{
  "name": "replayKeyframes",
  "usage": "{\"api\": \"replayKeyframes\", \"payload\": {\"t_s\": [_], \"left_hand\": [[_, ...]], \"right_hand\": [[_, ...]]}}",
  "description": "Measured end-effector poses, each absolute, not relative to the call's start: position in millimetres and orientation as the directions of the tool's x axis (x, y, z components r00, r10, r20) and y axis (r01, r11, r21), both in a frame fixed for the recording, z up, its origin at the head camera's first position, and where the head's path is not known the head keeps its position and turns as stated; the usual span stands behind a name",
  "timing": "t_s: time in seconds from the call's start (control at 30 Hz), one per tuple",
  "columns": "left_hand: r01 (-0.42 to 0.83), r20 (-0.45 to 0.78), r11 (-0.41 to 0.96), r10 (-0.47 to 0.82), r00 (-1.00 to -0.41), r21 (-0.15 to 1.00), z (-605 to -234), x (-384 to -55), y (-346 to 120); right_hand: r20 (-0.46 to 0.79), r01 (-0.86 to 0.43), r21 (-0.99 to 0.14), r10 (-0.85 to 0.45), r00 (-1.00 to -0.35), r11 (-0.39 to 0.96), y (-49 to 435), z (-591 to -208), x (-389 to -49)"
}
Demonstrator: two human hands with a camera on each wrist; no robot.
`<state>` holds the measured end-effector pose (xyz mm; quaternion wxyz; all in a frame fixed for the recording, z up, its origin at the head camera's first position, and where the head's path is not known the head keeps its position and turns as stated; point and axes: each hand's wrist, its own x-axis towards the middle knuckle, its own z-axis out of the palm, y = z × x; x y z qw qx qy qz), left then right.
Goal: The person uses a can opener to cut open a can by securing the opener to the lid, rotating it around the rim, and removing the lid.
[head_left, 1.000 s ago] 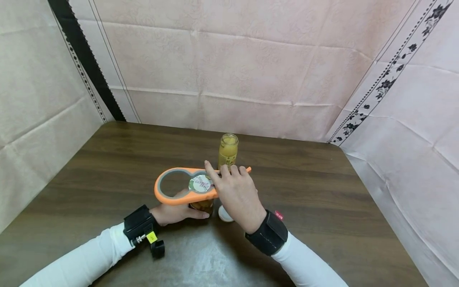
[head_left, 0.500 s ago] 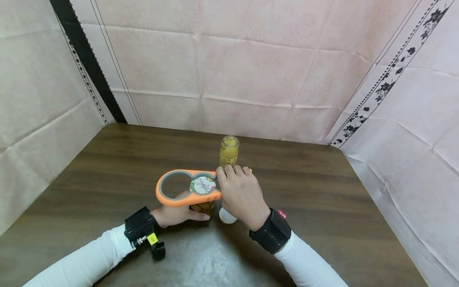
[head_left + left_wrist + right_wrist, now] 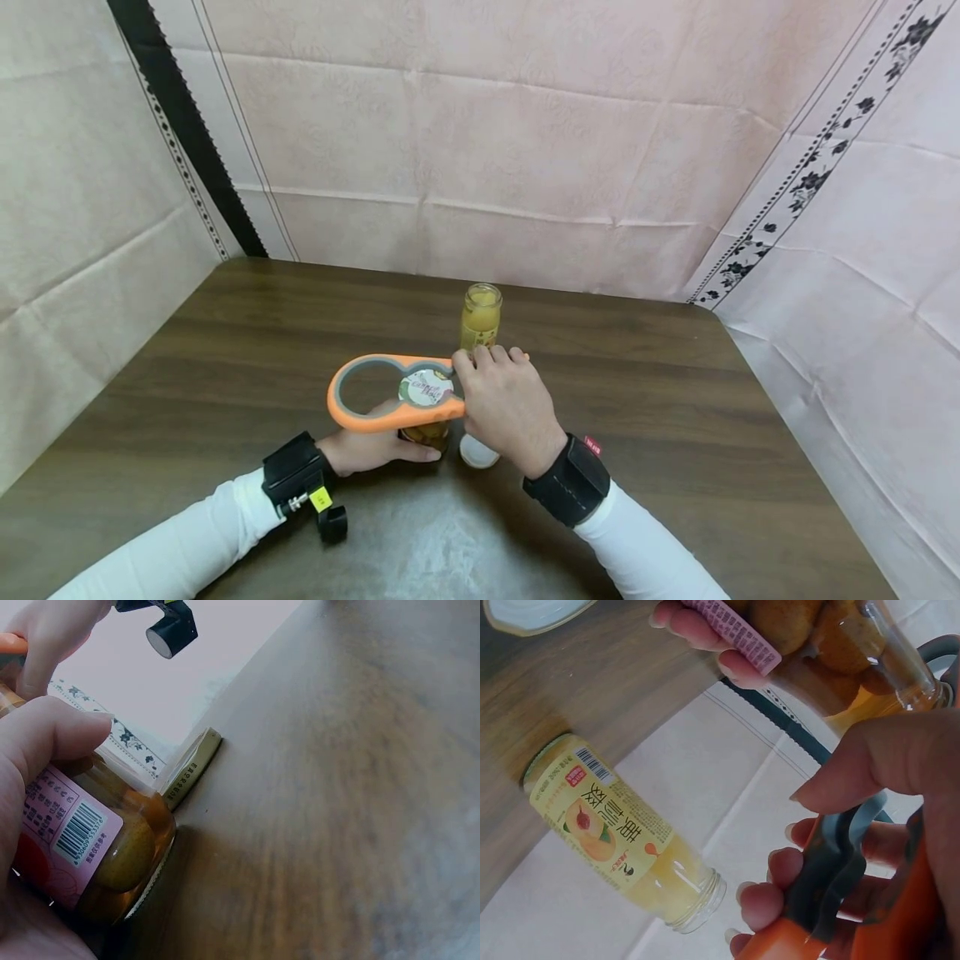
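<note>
My left hand (image 3: pixel 367 450) grips a glass jar (image 3: pixel 124 859) of brown round fruit, with a pink label, standing on the table. On the jar's lid (image 3: pixel 425 387), which has a printed white top, sits an orange and grey jar opener (image 3: pixel 347 419). My right hand (image 3: pixel 510 408) holds the opener's handles, with its fingers curled round them in the right wrist view. The opener's larger ring extends to the left beyond the lid. Most of the handle is hidden under the right hand in the head view.
Behind the right hand stands a lidless glass jar (image 3: pixel 480 317) of yellow contents. A loose white-faced lid (image 3: pixel 477 452) with a gold rim lies beside the fruit jar. Cloth hangs around the brown wooden table (image 3: pixel 637 367).
My right index finger, stretched out over the opener a second ago, has curled down onto the handles. The left hand and the fruit jar stay nearly in place.
</note>
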<state>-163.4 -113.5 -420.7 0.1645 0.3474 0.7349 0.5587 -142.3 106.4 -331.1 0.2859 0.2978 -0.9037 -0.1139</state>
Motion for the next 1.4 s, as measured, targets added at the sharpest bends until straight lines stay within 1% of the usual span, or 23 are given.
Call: {"api": "replayKeyframes", "payload": {"t_s": [0.27,0.57,0.73,0.97,1.2,1.4], "left_hand": [[0.334,0.150,0.140,0.691,-0.708,0.932,-420.3,-164.5,-112.1],[0.305,0.101,0.177,0.694,-0.713,0.936,-417.9,-163.1,-113.7],[0.297,0.105,0.165,0.691,-0.716,0.940,-417.6,-163.3,-113.1],[0.294,0.125,0.124,0.703,-0.700,0.948,-419.7,-163.7,-113.0],[0.241,0.106,0.096,0.701,-0.705,0.966,-420.9,-164.0,-111.6],[0.278,0.122,0.121,0.688,-0.715,0.953,-422.3,-163.8,-112.5]], "right_hand": [[0.450,-0.482,0.390,-0.619,-0.643,0.784,108.2,-330.8,-145.1],[0.435,-0.499,0.380,-0.627,-0.646,0.779,108.9,-330.7,-146.9],[0.436,-0.506,0.391,-0.639,-0.634,0.769,109.6,-330.1,-148.5],[0.448,-0.510,0.399,-0.648,-0.616,0.762,109.9,-331.1,-150.5],[0.451,-0.513,0.419,-0.662,-0.598,0.749,110.4,-331.1,-152.1],[0.461,-0.512,0.436,-0.672,-0.579,0.740,110.7,-331.6,-152.6]]}}
